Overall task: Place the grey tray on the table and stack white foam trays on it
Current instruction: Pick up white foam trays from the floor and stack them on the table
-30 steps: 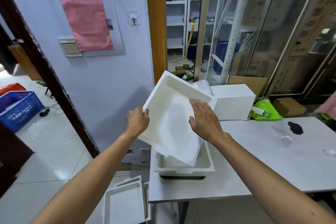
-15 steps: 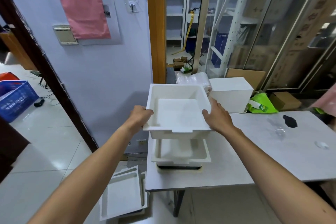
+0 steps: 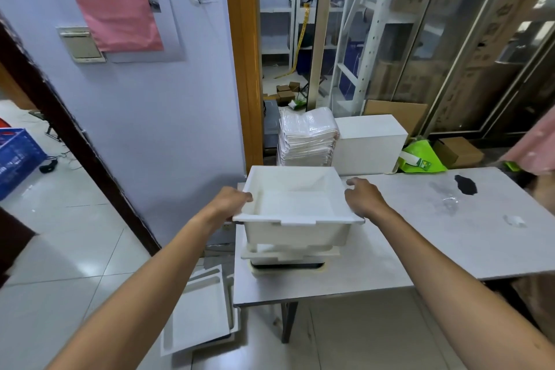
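A deep white foam tray (image 3: 294, 204) sits level, nested into a second white foam tray (image 3: 288, 254) below it. That lower tray rests on the dark grey tray (image 3: 288, 265), of which only a thin front edge shows, at the left end of the table (image 3: 420, 234). My left hand (image 3: 231, 200) grips the top tray's left rim. My right hand (image 3: 363, 198) has its fingers curled against the right rim.
More white foam trays (image 3: 201, 309) lie on the floor left of the table leg. Behind the stack stand a pile of plastic-wrapped sheets (image 3: 306, 138), a white foam box (image 3: 369, 147) and a green bag (image 3: 420, 156). A blue crate (image 3: 15, 156) is far left.
The top foam tray went from tilted and raised to level, then came down into the lower tray. Both hands moved down with it, holding its sides.
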### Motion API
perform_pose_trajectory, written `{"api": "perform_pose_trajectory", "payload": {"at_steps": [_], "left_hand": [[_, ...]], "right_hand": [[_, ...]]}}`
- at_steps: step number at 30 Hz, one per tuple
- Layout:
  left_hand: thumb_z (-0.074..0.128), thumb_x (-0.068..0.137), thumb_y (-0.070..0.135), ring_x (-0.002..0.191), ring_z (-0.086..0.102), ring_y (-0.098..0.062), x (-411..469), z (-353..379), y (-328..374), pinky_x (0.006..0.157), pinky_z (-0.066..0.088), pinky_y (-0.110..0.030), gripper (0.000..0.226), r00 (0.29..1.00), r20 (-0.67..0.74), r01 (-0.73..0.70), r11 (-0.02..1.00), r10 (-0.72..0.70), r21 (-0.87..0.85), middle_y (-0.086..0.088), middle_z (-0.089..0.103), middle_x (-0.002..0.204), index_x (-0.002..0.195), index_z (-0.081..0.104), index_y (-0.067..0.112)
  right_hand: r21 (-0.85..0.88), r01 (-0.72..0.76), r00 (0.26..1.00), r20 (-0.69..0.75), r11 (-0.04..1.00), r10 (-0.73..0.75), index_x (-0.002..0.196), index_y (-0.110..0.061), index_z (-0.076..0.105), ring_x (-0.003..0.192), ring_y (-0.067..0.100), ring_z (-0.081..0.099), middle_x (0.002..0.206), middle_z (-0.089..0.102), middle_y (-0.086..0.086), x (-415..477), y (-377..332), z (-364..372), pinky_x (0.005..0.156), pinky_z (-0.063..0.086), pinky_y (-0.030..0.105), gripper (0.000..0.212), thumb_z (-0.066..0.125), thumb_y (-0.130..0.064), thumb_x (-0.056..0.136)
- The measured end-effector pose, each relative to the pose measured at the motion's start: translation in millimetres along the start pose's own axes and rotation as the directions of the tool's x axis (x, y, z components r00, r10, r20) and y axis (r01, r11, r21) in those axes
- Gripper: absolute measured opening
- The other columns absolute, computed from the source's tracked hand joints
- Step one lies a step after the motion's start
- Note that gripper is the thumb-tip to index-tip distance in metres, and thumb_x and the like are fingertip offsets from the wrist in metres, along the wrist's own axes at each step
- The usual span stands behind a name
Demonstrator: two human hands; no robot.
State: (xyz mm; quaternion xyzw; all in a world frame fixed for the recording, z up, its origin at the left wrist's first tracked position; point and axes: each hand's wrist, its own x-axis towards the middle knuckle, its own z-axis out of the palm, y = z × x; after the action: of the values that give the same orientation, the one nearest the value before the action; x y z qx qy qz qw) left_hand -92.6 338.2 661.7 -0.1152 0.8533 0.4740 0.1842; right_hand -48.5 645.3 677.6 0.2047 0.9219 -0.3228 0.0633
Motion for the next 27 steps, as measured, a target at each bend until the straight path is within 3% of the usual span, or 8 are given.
{"api": "perform_pose_trajectory", "payload": {"at_steps": [4, 7, 10, 14, 18, 21, 24, 27], "left_hand": [[0.063, 0.096, 0.022, 0.067, 0.056, -0.019, 5, 14, -28, 0.042, 0.046, -0.021, 0.042, 0.997, 0.047, 0.053, 0.999, -0.053, -0.011, -0.017, 0.061, 0.109, 0.125, 0.059, -0.008], [0.066, 0.090, 0.035, 0.070, 0.055, -0.027, 2, 17, -47, 0.063, 0.042, -0.027, 0.053, 0.991, 0.072, 0.117, 0.991, -0.112, -0.065, -0.010, 0.058, 0.084, 0.123, 0.061, -0.006], [0.067, 0.085, 0.043, 0.071, 0.058, -0.033, -4, 22, -62, 0.069, 0.045, -0.032, 0.046, 0.985, 0.089, 0.160, 0.977, -0.148, -0.142, -0.006, 0.054, 0.074, 0.104, 0.067, 0.001], [0.067, 0.076, 0.046, 0.091, 0.068, -0.033, -16, 35, -79, 0.086, 0.057, -0.046, 0.046, 0.984, 0.106, 0.170, 0.937, -0.144, -0.305, -0.010, 0.072, 0.099, 0.109, 0.072, 0.014], [0.065, 0.093, 0.025, 0.088, 0.066, -0.021, -22, 38, -81, 0.062, 0.057, -0.032, 0.026, 0.990, 0.074, 0.139, 0.886, -0.119, -0.441, -0.007, 0.070, 0.109, 0.114, 0.069, 0.010], [0.069, 0.087, 0.028, 0.092, 0.067, -0.023, -17, 23, -82, 0.070, 0.059, -0.033, 0.035, 0.989, 0.120, 0.135, 0.837, -0.083, -0.530, -0.012, 0.071, 0.105, 0.110, 0.070, 0.001], [0.074, 0.076, 0.044, 0.096, 0.055, -0.022, -6, 6, -90, 0.080, 0.059, -0.031, 0.048, 0.985, 0.166, 0.120, 0.840, -0.037, -0.529, -0.004, 0.057, 0.106, 0.107, 0.069, 0.008], [0.079, 0.075, 0.050, 0.118, 0.058, -0.019, -7, 9, -88, 0.094, 0.058, -0.037, 0.065, 0.978, 0.205, 0.081, 0.870, 0.024, -0.487, 0.001, 0.060, 0.126, 0.130, 0.065, 0.018]], "right_hand": [[0.010, -0.027, 0.998, 0.053, 1.000, 0.027, 0.148, -0.018, 0.046, 0.101, 0.028, 0.059, 0.142, 0.054, 0.008, -4, 6, 13, 0.084, 0.055, 0.037, 0.052, 0.044, -0.023, 0.096], [0.037, -0.028, 0.997, 0.073, 0.999, 0.025, 0.147, -0.018, 0.045, 0.089, 0.026, 0.060, 0.137, 0.056, 0.008, -5, 11, 22, 0.070, 0.057, 0.036, 0.053, 0.041, -0.018, 0.094], [0.113, -0.049, 0.996, 0.079, 0.992, 0.040, 0.146, -0.018, 0.046, 0.088, 0.026, 0.062, 0.135, 0.057, 0.007, -4, 16, 29, 0.054, 0.046, 0.028, 0.053, 0.039, -0.016, 0.094], [0.200, -0.089, 0.993, 0.088, 0.976, 0.072, 0.143, -0.019, 0.048, 0.066, 0.022, 0.057, 0.121, 0.061, 0.008, -3, 25, 39, 0.045, 0.039, 0.023, 0.051, 0.038, -0.015, 0.094], [0.257, -0.116, 0.990, 0.112, 0.959, 0.089, 0.144, -0.017, 0.047, 0.070, 0.019, 0.055, 0.121, 0.059, 0.008, -1, 30, 49, 0.048, 0.038, 0.024, 0.050, 0.040, -0.015, 0.094], [0.342, -0.139, 0.989, 0.101, 0.930, 0.110, 0.144, -0.017, 0.048, 0.083, 0.021, 0.058, 0.126, 0.059, 0.008, 2, 31, 54, 0.055, 0.045, 0.028, 0.053, 0.042, -0.013, 0.091], [0.412, -0.147, 0.989, 0.083, 0.899, 0.124, 0.144, -0.020, 0.048, 0.106, 0.025, 0.059, 0.134, 0.055, 0.004, 2, 36, 57, 0.079, 0.054, 0.037, 0.057, 0.042, -0.013, 0.088], [0.390, -0.081, 0.997, 0.035, 0.917, 0.073, 0.139, -0.019, 0.050, 0.110, 0.025, 0.058, 0.132, 0.056, 0.004, -2, 39, 62, 0.090, 0.054, 0.042, 0.048, 0.045, -0.017, 0.092]]}}
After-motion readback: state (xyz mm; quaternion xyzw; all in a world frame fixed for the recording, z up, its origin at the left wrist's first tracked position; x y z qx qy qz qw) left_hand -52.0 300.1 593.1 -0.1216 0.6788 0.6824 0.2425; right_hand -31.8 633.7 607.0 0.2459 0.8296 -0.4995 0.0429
